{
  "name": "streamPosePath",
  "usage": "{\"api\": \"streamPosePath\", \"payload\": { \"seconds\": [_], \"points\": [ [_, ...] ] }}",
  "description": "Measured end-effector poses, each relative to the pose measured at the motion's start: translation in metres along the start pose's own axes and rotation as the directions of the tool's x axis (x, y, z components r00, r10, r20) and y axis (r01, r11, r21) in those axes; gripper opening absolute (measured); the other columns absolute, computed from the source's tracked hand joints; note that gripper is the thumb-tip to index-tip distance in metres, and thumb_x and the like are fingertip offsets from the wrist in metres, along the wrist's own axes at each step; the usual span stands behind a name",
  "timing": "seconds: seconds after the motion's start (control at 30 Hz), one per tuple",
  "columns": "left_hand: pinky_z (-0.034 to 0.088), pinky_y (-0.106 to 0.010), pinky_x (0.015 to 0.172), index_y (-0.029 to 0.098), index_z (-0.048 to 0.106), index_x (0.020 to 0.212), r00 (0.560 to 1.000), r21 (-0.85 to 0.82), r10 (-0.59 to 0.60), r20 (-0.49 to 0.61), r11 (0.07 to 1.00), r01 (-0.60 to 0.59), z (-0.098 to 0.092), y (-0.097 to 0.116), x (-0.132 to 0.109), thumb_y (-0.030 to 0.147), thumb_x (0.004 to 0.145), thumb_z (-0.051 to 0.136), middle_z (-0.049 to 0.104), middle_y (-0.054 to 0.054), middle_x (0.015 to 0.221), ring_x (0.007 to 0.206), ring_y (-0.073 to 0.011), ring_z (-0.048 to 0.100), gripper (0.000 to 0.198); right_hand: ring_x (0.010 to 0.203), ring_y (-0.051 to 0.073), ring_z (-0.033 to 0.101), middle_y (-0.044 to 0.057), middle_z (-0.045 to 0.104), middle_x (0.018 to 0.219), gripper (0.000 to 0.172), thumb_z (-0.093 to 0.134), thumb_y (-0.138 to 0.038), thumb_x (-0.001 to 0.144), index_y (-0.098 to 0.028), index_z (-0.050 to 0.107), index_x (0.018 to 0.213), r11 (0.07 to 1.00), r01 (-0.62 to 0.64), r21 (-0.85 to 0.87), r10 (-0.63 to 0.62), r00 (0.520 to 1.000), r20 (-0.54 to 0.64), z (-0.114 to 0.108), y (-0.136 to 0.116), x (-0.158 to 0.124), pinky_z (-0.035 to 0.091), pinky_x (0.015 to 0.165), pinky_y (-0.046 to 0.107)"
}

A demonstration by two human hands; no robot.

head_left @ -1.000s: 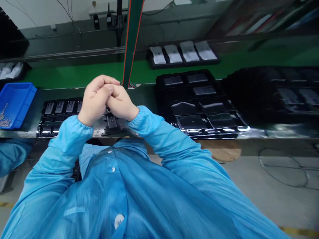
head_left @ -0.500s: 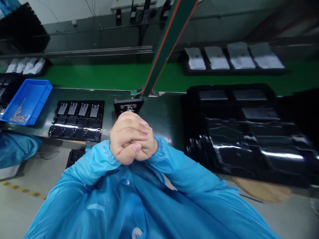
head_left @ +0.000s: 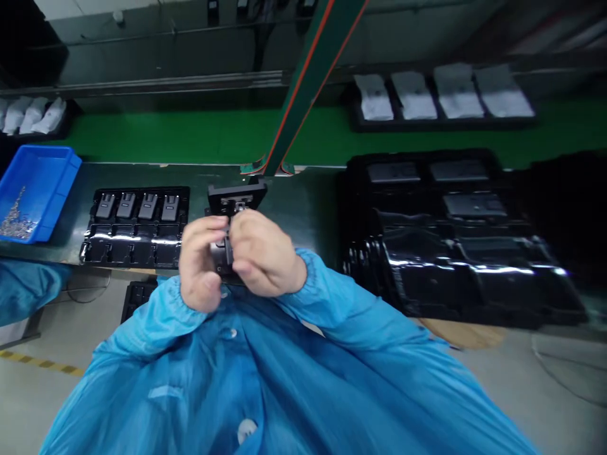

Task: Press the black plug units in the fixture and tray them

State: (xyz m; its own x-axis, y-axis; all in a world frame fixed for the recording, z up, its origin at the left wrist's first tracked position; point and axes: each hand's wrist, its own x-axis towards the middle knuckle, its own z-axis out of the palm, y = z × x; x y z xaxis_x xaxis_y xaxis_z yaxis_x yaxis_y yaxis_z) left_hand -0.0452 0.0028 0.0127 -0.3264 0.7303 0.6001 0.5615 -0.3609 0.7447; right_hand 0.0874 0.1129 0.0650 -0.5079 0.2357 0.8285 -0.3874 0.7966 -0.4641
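My left hand (head_left: 202,262) is just left of a black fixture (head_left: 237,197) at the bench's front. Its fingers curve forward, the thumb apart from them, and I see nothing held in it. My right hand (head_left: 262,254) is curled closed in front of the fixture, fingertips near a small metal part on it. Whatever those fingers hold, if anything, is hidden. Between the hands shows the fixture's dark lower part, partly covered by the fingers. Left of it lies a black tray (head_left: 135,237) with several small grey devices (head_left: 148,205) in its back row.
A blue bin (head_left: 57,196) with small metal pieces stands at the left. Stacked black trays (head_left: 427,265) with grey flat units fill the right. White-wrapped items (head_left: 412,95) lie on the green strip (head_left: 190,136) behind. A green post (head_left: 303,95) rises behind the fixture. Another person's blue sleeve (head_left: 33,287) is at far left.
My hands, clasped together before, have come apart. The left has moved leftward and opened; the right is curled by the fixture, whose lower part now shows. The view has shifted slightly.
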Motion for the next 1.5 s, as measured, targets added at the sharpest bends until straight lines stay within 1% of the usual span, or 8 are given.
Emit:
{"api": "streamPosePath", "payload": {
  "seconds": [0.1,0.27,0.4,0.57,0.77,1.0,1.2,1.5],
  "points": [
    [0.058,-0.047,0.099,0.023,0.067,0.116,0.952,0.065,-0.306,-0.016,0.95,0.306,-0.016,-0.012,-0.016,0.054,0.1,0.055,0.071,-0.01,0.113,0.109,-0.0287,0.071,0.037,0.091,0.019,0.065,0.005,0.067,0.103,0.025,0.044,-0.04,0.114,-0.022,0.062,0.115,0.966,-0.242,-0.097,0.231,0.967,-0.105,-0.014,0.008,0.03,0.058,0.089,0.039],
    [0.058,-0.042,0.095,0.02,0.071,0.113,0.668,0.371,-0.652,0.359,0.756,0.539,-0.012,-0.036,-0.041,0.033,0.092,0.069,0.079,-0.01,0.11,0.098,-0.026,0.074,0.026,0.1,0.02,0.066,0.004,0.067,0.108,0.043,0.051,-0.06,0.111,-0.022,0.058,0.131,0.865,-0.461,-0.197,0.457,0.887,-0.066,-0.028,0.053,0.045,0.056,0.101,0.042],
    [0.057,-0.042,0.098,0.018,0.069,0.122,0.698,0.327,-0.648,0.303,0.759,0.563,0.001,-0.044,-0.052,0.032,0.092,0.071,0.08,-0.012,0.112,0.103,-0.0259,0.075,0.033,0.106,0.022,0.066,0.006,0.068,0.108,0.038,0.052,-0.058,0.11,-0.023,0.062,0.12,0.826,-0.522,-0.21,0.462,0.842,-0.278,-0.024,0.058,0.011,0.055,0.103,0.042],
    [0.055,-0.033,0.082,0.017,0.065,0.124,0.68,0.202,-0.683,0.267,0.73,0.653,0.01,-0.057,-0.043,0.036,0.092,0.071,0.079,-0.005,0.093,0.083,-0.0199,0.073,0.037,0.1,0.022,0.064,0.005,0.066,0.101,0.015,0.057,-0.036,0.104,-0.023,0.063,0.101,0.748,-0.644,-0.158,0.47,0.683,-0.558,-0.009,0.025,-0.06,0.055,0.094,0.039],
    [0.042,-0.027,0.063,0.016,0.063,0.119,0.61,0.219,-0.744,0.272,0.666,0.714,0.02,-0.065,-0.019,0.041,0.087,0.076,0.068,0.005,0.066,0.059,-0.0159,0.06,0.043,0.088,0.019,0.063,0.003,0.065,0.094,0.011,0.059,-0.031,0.097,-0.022,0.064,0.093,0.553,-0.829,0.084,0.775,0.475,-0.416,0.016,-0.002,-0.131,0.053,0.085,0.034],
    [0.035,-0.023,0.054,0.019,0.061,0.114,0.603,-0.039,-0.733,0.314,0.625,0.78,0.005,-0.042,-0.022,0.041,0.08,0.08,0.054,0.01,0.057,0.05,-0.0115,0.047,0.045,0.082,0.017,0.063,0.001,0.067,0.091,0.017,0.067,-0.038,0.094,-0.023,0.065,0.101,0.391,-0.862,0.323,0.91,0.311,-0.272,0.029,-0.024,-0.149,0.053,0.08,0.033],
    [0.036,-0.021,0.053,0.02,0.063,0.114,0.612,-0.186,-0.714,0.34,0.587,0.788,-0.01,-0.008,-0.04,0.043,0.077,0.087,0.053,0.01,0.061,0.051,-0.0096,0.045,0.05,0.087,0.016,0.063,0.002,0.067,0.099,0.031,0.076,-0.04,0.089,-0.023,0.063,0.111,0.256,-0.787,0.561,0.962,0.265,-0.068,0.036,-0.025,-0.133,0.054,0.081,0.032],
    [0.041,-0.017,0.054,0.021,0.061,0.122,0.62,-0.139,-0.651,0.438,0.633,0.762,0.003,0.016,-0.046,0.05,0.08,0.09,0.057,0.008,0.061,0.055,-0.0102,0.048,0.058,0.073,0.01,0.054,-0.004,0.06,0.087,0.026,0.08,-0.032,0.086,-0.021,0.061,0.102,0.179,-0.656,0.733,0.971,0.236,-0.026,0.023,-0.04,-0.131,0.044,0.068,0.024]
  ]
}}
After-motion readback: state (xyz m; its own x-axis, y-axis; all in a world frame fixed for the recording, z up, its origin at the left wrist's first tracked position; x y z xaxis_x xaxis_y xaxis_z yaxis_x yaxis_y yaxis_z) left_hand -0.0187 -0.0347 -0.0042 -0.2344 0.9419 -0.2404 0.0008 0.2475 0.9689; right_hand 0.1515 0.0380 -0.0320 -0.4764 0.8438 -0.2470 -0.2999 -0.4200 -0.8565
